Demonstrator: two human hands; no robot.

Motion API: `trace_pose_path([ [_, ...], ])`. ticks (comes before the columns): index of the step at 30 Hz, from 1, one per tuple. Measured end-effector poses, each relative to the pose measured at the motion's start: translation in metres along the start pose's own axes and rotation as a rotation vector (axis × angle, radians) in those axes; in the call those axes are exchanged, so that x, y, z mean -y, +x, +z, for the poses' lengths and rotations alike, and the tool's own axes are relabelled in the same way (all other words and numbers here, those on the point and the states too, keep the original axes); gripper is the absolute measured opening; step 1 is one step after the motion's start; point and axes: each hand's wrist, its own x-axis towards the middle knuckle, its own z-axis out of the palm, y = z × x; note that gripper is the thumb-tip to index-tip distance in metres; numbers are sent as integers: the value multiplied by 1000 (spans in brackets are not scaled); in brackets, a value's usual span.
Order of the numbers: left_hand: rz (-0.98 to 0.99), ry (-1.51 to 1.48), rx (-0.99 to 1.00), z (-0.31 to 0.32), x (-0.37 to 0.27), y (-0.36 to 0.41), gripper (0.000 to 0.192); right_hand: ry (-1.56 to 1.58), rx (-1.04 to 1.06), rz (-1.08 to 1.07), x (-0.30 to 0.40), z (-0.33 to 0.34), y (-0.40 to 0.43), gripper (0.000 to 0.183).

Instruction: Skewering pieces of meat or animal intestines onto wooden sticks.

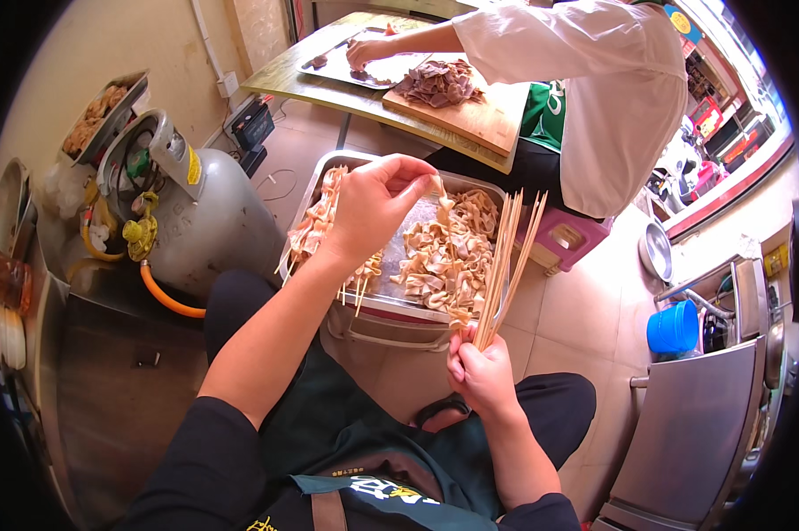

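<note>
My right hand point(482, 368) grips a bunch of bare bamboo skewers point(499, 272), their points fanned upward. A folded piece of pale sliced meat or offal point(460, 316) sits just above its fingers, apparently on a skewer. Higher up, my left hand point(389, 199) pinches a thin pale strip point(444, 200) between thumb and forefinger. Below both hands is a metal tray point(396, 306). Loose pale strips point(447, 255) are heaped on its right side. Filled skewers point(319, 212) lie along its left side, partly hidden by my left forearm.
A co-worker's hand point(367, 52) is over another tray point(409, 63) on a table. Dark sliced meat point(439, 83) lies on a wooden cutting board point(499, 123). A gas cylinder point(207, 206) with an orange hose point(167, 299) stands left. A pink stool point(565, 232) and blue bucket point(671, 327) are right.
</note>
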Motion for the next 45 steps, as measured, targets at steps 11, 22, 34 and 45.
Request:
trace_pose_path([
  [11, 13, -244, -3, 5, -4, -1, 11, -6, 0, 26, 1, 2, 0, 14],
  [22, 397, 231, 33, 1, -9, -5, 9, -17, -101, -46, 4, 17, 0, 11],
  [34, 540, 384, 304, 24, -22, -37, 25, -48, -203, -141, 8, 13, 7, 13],
  [45, 622, 595, 449, 38, -28, -59, 32, -50, -202, -261, 10, 9, 12, 14],
])
